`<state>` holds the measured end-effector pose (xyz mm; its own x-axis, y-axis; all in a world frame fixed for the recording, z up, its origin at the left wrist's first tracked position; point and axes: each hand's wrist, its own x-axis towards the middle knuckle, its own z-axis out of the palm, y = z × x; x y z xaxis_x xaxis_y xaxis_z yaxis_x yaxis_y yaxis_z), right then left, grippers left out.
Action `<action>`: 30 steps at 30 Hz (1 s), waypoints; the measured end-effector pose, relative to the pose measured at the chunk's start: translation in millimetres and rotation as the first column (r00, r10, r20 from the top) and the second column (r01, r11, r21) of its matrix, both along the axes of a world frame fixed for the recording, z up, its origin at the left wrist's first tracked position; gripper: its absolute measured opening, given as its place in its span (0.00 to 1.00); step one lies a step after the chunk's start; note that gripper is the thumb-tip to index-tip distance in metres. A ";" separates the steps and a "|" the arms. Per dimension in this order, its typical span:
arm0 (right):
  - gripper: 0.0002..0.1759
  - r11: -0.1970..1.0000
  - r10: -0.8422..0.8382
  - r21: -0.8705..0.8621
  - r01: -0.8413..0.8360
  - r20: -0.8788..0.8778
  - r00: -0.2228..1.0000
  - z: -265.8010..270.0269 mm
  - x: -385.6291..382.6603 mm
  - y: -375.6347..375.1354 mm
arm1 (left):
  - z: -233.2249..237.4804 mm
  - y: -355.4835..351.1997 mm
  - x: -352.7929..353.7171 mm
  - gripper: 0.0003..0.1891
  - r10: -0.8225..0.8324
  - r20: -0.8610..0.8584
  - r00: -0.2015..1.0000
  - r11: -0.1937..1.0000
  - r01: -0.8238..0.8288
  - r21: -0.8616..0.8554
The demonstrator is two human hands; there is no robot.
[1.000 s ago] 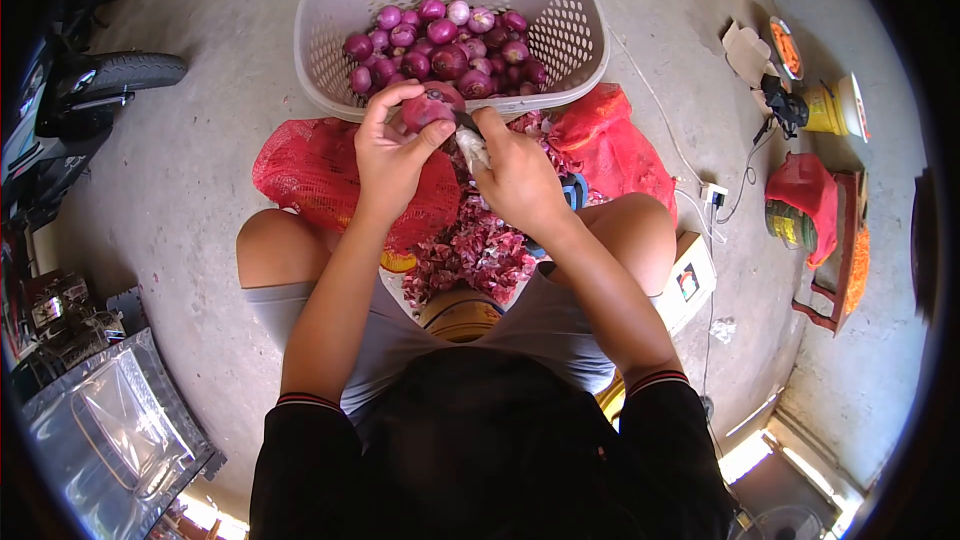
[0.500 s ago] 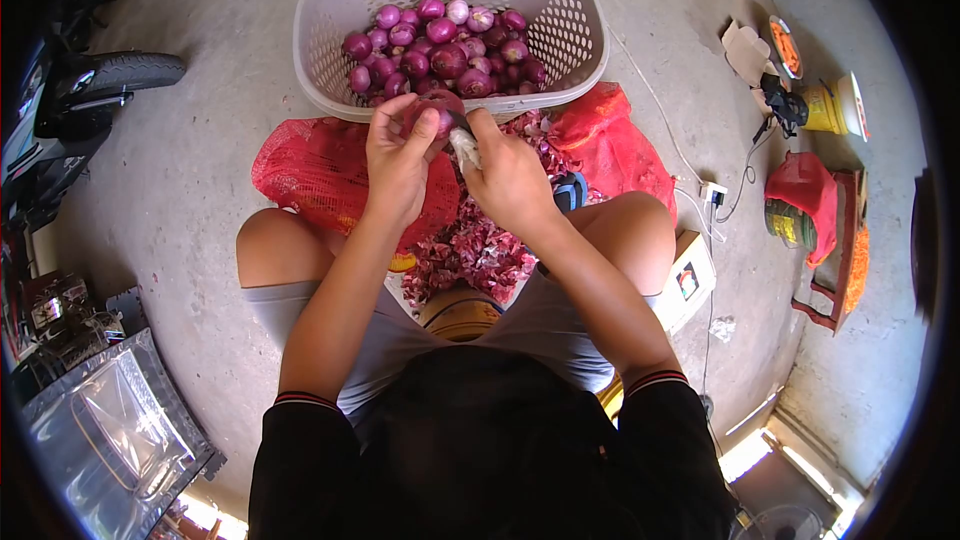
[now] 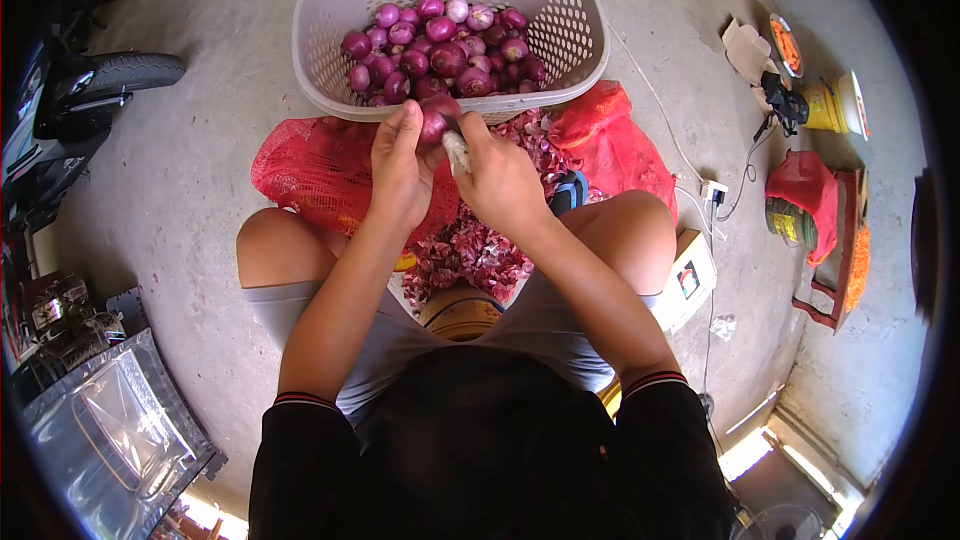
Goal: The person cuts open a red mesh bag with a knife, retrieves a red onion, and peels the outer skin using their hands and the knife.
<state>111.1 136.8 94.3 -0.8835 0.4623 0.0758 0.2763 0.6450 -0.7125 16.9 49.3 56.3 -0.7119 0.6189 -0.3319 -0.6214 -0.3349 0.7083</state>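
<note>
My left hand (image 3: 401, 168) is closed around a red onion (image 3: 438, 118), with the thumb along its near left side. My right hand (image 3: 497, 172) grips a small knife by a handle that looks wrapped in whitish material (image 3: 456, 152). Its short dark blade meets the right side of the onion, though fingers hide most of it. Both hands are close together just in front of a grey plastic basket (image 3: 312, 25) holding many red onions (image 3: 448, 60). Below them, a heap of onion skins (image 3: 470, 258) lies between my legs.
Red mesh sacks (image 3: 310, 172) lie on the floor left and right of the skins. At right are a white box (image 3: 690, 280), a cable with a power socket (image 3: 713, 192) and a yellow bucket (image 3: 824, 108). A motorbike wheel (image 3: 135, 73) stands at left.
The onion has turned in my left hand, and the left fingers have shifted, with the thumb now more upright. My right hand and the knife have moved slightly left and down.
</note>
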 end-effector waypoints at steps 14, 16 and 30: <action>0.14 1.000 0.008 0.029 -0.009 0.019 1.000 -5.4 -0.1 -4.3 | -4.5 -0.7 -0.6 0.19 0.007 0.174 0.985 1.000 -0.005 -0.011; 0.14 0.999 0.009 0.040 -0.010 0.024 1.000 -5.9 -0.6 -5.0 | -6.4 -0.5 -0.8 0.20 0.006 0.198 0.980 1.000 -0.007 0.004; 0.16 0.998 0.033 0.054 -0.035 0.030 0.999 -6.9 1.0 -5.0 | -12.6 -4.4 -2.2 0.21 -0.028 0.285 0.958 1.000 0.026 0.011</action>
<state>112.1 131.9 87.3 -0.9008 0.4279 0.0736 0.2740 0.6918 -0.6681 14.7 44.9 43.7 -0.5715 0.6397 -0.5140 -0.8059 -0.3196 0.4984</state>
